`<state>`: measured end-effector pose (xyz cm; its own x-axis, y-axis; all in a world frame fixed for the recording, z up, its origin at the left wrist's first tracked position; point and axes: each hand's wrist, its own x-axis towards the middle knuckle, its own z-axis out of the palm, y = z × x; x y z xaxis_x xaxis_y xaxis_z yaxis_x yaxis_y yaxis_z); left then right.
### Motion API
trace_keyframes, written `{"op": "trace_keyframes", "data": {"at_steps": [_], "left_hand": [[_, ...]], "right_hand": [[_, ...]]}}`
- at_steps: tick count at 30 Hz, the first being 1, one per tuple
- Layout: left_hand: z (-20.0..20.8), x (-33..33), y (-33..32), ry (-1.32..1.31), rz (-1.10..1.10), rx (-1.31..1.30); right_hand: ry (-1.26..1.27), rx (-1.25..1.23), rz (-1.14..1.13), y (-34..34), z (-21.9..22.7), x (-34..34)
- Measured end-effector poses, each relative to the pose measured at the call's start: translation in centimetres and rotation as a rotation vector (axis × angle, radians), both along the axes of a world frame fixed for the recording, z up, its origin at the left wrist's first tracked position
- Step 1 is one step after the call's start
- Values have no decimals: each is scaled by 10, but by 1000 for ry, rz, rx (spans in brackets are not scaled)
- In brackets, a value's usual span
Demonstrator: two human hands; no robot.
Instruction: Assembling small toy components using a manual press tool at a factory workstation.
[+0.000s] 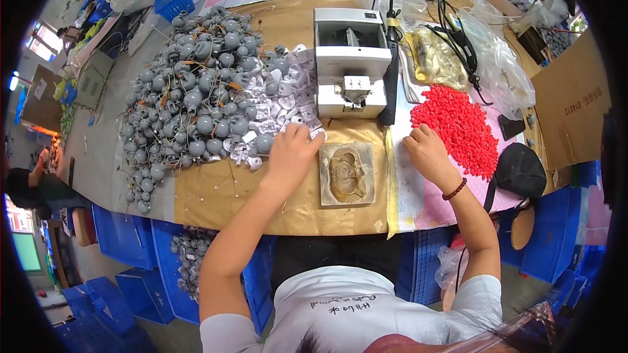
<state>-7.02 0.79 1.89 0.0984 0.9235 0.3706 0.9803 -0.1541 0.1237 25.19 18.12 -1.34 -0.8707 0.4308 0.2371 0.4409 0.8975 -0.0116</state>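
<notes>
My left hand (pixel 292 155) is at the near edge of a heap of small white plastic parts (pixel 286 102), its fingers curled around one white part (pixel 318 133) at the fingertips. At the left side of a pile of small red plastic pieces (pixel 460 132), my right hand (pixel 428 151) has its fingers bent and pressed together; whatever they hold is too small to make out. Between the hands lies a square metal fixture (pixel 347 174) with a rounded, yellowish hollow. Behind it stands a white machine (pixel 351 65) with a small metal block at its front.
A large heap of grey round-headed parts with wires (pixel 190 91) covers the table's left side. At right are a black cloth pouch (pixel 520 170), a cardboard box (pixel 573 101), clear plastic bags (pixel 497 72) and dark cables (pixel 458 39). Blue crates (pixel 124 235) stand below the table.
</notes>
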Motion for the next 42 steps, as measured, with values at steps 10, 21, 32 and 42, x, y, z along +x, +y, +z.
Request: {"op": "trace_keyframes", "data": {"at_steps": [10,21,32,42], "left_hand": [[8,-8,-2,-163,29,-88],[-3,63,-13,-359,-54,-142],[12,-27,-37,-123,350,-116],[37,-34,-58,-488,233,-33]], "right_hand": [[50,30,-24,-4,4,-4],[489,-536,164,-58,39,-49],[460,-186,334,-82,2,-86],[529,-512,233,-89,19,-82]]}}
